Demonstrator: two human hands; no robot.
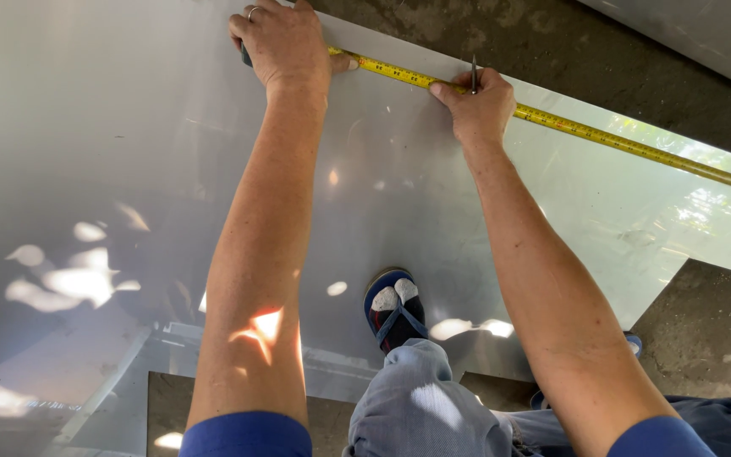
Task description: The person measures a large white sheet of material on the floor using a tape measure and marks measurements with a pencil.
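Along far edge of the metal sheet [399,211]: both my hands on the yellow tape measure [552,120], marking tool up in the right.

L hand [285,42] is pressed flat over the tape's near end, at the sheet's top edge, fingers curled round what looks like the case – mostly hidden, so can't say more. R hand [477,103] sits further along, thumb pinning the tape down, fingers clenched on a thin metal scriber or pencil [473,74] held upright, tip just at the tape edge. Tape's long axis runs from L hand down-right along the sheet edge, well past R hand, toward the concrete floor [501,34]. R hand is the nearer one to the free length. My sandalled foot [392,311] stands on the sheet below, between my arms.
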